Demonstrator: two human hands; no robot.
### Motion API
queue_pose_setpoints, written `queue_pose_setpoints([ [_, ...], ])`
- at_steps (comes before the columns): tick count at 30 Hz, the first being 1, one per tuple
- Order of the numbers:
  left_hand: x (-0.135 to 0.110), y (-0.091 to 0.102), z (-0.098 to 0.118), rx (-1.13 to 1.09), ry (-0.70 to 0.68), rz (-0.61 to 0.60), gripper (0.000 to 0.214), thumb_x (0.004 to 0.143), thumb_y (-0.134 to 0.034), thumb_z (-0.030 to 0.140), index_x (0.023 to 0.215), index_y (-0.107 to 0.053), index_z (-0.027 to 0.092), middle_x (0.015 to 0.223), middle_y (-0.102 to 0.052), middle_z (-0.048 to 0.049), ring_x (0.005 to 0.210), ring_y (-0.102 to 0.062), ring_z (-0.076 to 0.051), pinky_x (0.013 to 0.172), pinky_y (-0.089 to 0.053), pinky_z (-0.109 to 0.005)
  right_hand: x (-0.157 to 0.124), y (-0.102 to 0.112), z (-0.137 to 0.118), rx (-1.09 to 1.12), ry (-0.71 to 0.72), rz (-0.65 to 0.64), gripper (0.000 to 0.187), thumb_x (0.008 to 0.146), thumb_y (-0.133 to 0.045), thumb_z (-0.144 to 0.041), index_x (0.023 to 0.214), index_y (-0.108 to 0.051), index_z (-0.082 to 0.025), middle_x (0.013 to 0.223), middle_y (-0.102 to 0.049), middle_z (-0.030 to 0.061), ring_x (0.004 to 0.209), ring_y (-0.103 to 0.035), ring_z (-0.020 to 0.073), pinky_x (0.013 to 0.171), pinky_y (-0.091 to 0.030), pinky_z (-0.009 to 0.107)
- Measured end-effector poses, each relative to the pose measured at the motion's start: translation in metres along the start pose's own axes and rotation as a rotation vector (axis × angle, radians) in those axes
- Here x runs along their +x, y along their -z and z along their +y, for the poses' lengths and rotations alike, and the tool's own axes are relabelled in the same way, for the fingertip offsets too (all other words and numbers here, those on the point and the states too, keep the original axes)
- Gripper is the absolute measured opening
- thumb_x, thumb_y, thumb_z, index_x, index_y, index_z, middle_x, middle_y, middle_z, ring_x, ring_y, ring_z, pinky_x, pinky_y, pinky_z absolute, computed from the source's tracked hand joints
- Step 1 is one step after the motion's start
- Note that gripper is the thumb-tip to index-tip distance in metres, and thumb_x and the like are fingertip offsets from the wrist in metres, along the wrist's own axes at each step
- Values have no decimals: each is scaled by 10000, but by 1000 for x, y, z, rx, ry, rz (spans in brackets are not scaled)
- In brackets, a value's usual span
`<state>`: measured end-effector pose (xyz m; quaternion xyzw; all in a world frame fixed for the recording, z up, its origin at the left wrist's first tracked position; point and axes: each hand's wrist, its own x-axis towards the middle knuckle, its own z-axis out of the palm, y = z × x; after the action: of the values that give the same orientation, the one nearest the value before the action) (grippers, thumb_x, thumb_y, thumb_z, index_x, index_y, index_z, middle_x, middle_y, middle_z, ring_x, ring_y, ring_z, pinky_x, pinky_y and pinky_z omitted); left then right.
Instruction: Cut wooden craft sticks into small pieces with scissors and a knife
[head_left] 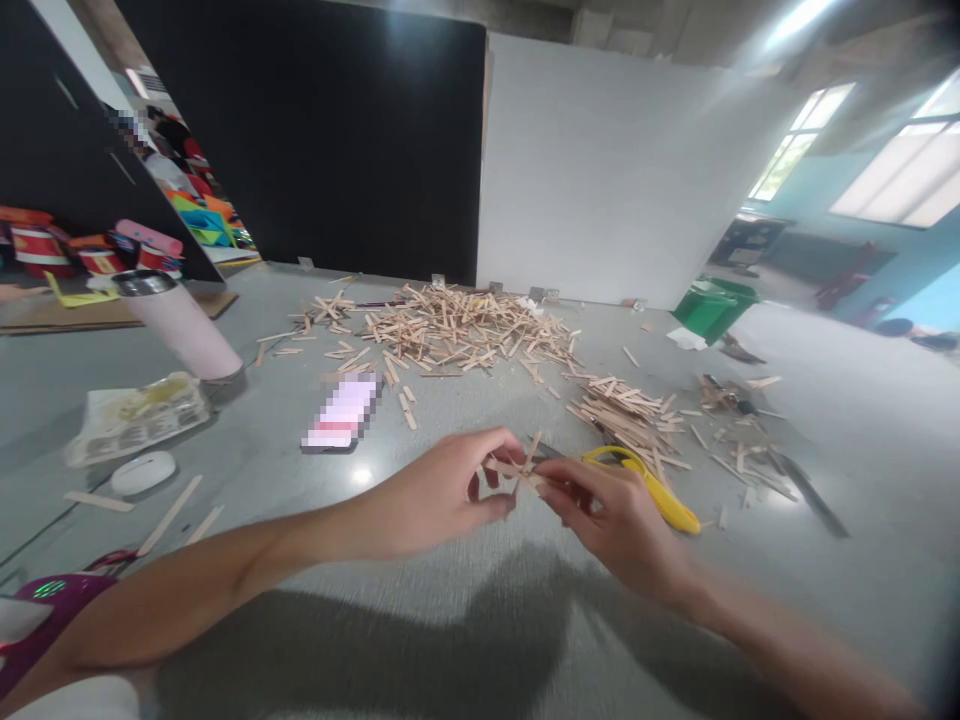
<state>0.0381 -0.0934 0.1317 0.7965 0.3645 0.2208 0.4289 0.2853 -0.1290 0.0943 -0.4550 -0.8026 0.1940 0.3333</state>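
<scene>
Between my two hands, above the grey table, is a small star-like piece of crossed wooden sticks (528,470). My left hand (465,485) has its thumb and fingers curled around the left side of it. From the right, my right hand (600,500) pinches the piece with thumb and forefinger. Scissors with yellow handles (660,492) lie on the table just behind my right hand, their blades partly hidden by it. Past them rests a stack of wooden sticks (626,415).
A large heap of sticks (465,325) lies at the back before black and white boards. A phone (343,412), a pink bottle (184,325), a white mouse (143,472) and a plastic tray (142,415) are on the left. A knife (814,497) and green bin (712,308) are right.
</scene>
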Motion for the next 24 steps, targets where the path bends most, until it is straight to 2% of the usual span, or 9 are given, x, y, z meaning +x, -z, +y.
queue_pose_setpoints([
  [2,-2,-2,-1,-19,18,-32,320,943,-729,230,1247,-630,245,1215,-748,-55,994,-716,-221,852,-537,-343,0,0,0,4,-2,-4,170,1091,-628,-353,1128,-755,-247,863,-787,13,676,-675,159,692,-519,275],
  [5,-2,-5,-3,-100,65,-63,304,968,-696,222,1250,-583,248,1060,-757,-26,953,-726,-207,845,-539,-343,0,0,-2,14,0,-12,156,1092,-627,-338,1122,-747,-244,875,-792,14,689,-690,163,695,-526,276],
  [9,2,-5,-9,-342,126,-142,280,935,-707,216,1149,-529,247,880,-725,15,809,-678,-181,722,-515,-312,-1,-1,-4,5,33,2,128,1090,-635,-313,1124,-739,-245,894,-804,17,706,-717,164,710,-549,266],
  [12,5,-5,-12,-484,137,-191,287,905,-721,209,1103,-516,237,838,-708,19,753,-620,-160,668,-478,-290,-1,-2,-3,-23,86,14,117,1094,-632,-288,1136,-732,-247,903,-806,25,721,-732,169,738,-567,266],
  [18,5,-6,-11,-481,131,-165,269,863,-696,142,1070,-547,226,843,-689,21,795,-625,-152,702,-462,-279,-3,-5,2,-60,199,43,121,1104,-603,-221,1180,-696,-240,941,-791,16,768,-738,148,766,-571,243],
  [21,9,-6,-15,-413,122,-114,218,889,-694,179,1055,-561,227,817,-672,21,765,-637,-158,694,-479,-283,-4,-9,5,-78,152,56,177,1096,-613,-245,1267,-661,-245,980,-776,24,769,-726,151,755,-582,256],
  [24,16,-1,-24,-316,117,-54,202,910,-698,231,1071,-577,228,831,-711,-7,760,-681,-183,682,-515,-296,-4,-18,9,-126,30,152,324,1061,-646,-266,1376,-574,-247,1155,-720,74,816,-709,172,715,-587,289],
])
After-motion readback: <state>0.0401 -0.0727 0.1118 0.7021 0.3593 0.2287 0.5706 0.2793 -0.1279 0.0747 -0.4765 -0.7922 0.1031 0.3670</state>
